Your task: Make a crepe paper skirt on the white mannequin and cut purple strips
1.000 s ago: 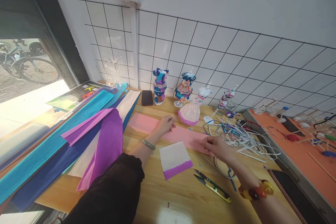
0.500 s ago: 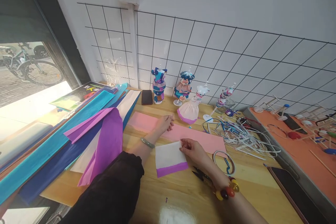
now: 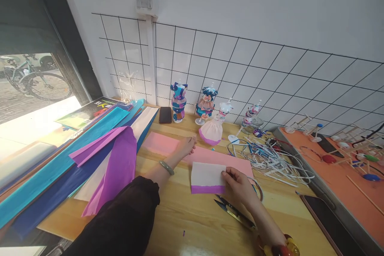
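Observation:
My right hand pinches the right edge of a small cream crepe paper piece with a purple strip along its lower edge. The piece is held above the wooden table. My left hand is over a long pink paper strip, fingers curled in; whether they hold something small I cannot make out. Thread snips lie below my right wrist. A roll of tape or ring is partly hidden behind my right hand. Beyond stands a small dress form in a cream skirt with a purple hem.
Other dressed forms line the wall beside a black phone. Purple crepe paper and blue strips are piled left. Tangled white strips lie right, near a larger dark phone and an orange tray.
My right hand has moved the cream and purple piece to the right and slightly up, turning it level. The snips are more exposed. My left hand stays over the pink strip.

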`<state>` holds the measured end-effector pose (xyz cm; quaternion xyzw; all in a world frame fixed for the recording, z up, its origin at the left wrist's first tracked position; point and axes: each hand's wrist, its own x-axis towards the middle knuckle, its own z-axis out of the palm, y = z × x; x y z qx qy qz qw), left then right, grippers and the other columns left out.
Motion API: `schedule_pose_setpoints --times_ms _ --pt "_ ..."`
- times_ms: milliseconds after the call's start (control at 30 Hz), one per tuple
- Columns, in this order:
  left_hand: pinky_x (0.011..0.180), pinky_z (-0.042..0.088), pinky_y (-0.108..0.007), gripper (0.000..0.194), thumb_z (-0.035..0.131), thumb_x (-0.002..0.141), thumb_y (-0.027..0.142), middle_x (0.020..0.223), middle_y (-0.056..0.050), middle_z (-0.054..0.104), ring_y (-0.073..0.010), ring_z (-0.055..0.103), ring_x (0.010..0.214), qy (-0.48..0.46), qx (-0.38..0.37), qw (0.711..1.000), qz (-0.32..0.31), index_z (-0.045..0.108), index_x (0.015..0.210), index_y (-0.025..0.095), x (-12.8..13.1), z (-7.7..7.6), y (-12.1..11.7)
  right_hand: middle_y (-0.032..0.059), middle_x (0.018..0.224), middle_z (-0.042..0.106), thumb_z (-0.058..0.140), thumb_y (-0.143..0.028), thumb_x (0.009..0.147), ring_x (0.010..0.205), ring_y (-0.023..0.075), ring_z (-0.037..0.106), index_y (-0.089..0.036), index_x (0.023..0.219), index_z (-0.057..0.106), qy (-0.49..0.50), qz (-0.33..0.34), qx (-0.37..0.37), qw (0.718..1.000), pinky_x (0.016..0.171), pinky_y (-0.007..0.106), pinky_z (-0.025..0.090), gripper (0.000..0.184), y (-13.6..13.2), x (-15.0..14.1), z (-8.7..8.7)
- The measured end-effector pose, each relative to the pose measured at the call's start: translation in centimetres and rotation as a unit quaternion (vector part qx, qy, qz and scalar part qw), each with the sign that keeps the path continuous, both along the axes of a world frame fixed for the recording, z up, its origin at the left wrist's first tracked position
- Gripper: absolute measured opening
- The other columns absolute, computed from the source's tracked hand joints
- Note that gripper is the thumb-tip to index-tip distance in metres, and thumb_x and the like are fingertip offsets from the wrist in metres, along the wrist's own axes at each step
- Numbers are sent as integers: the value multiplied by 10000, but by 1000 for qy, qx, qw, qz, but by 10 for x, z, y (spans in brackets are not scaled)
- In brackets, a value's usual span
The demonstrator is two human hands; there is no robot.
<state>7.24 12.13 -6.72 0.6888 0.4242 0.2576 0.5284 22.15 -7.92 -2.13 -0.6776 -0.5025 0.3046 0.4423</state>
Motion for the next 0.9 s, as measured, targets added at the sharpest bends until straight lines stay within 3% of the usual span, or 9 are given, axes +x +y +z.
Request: schedule_pose_setpoints --times_ms 133,233,333,467,567,700,800,900 --pt "531 429 -250 669 209 823 670 791 -69 620 -124 557 571 21 6 1000 -13 588 921 129 -3 5 -7 9 652 576 523 -532 732 602 157 490 -193 719 597 7 -19 21 1000 559 262 396 347 9 8 -2" --pt "604 432 -272 700 213 810 692 831 -88 636 -159 573 672 29 20 998 -44 607 926 125 -9 20 -18 15 672 591 518 -551 737 606 162 492 -191 738 607 9 -26 33 999 551 263 390 370 17 10 -5" --pt "674 424 -276 681 267 800 693 881 -93 653 -185 582 785 30 27 993 -110 641 840 125 -12 40 -32 16 672 595 543 -530 741 609 162 492 -187 721 608 15 -23 40 999 552 260 386 350 22 9 -8" --pt "596 391 -244 560 476 716 677 757 -35 637 -153 555 685 30 15 976 -217 641 745 143 -9 56 -46 40 758 641 540 -511 767 678 180 537 -169 829 641 40 -2 42 998 599 266 422 362 24 8 -15" --pt "529 351 -221 474 609 644 612 663 3 574 -119 505 602 21 -24 965 -260 603 707 142 -7 54 -49 65 830 667 543 -517 772 738 199 564 -159 898 654 60 14 38 997 641 279 444 396 25 7 -17" --pt "520 352 -215 432 650 624 560 646 22 554 -104 488 572 -4 -98 965 -242 585 734 147 -8 49 -47 87 865 677 550 -535 768 776 214 577 -152 933 662 85 22 39 995 691 300 460 431 24 4 -16" --pt "515 345 -206 401 669 617 530 645 30 550 -100 483 576 13 -77 960 -267 598 734 153 -8 48 -47 87 892 674 555 -521 776 791 211 576 -160 954 660 98 15 42 994 694 298 461 416 23 0 -15" --pt "503 328 -195 381 677 619 517 628 34 536 -92 467 570 42 -43 940 -335 615 713 153 -7 50 -49 73 794 664 573 -509 769 693 189 553 -157 877 671 97 -6 36 995 583 270 427 381 22 -4 -16"
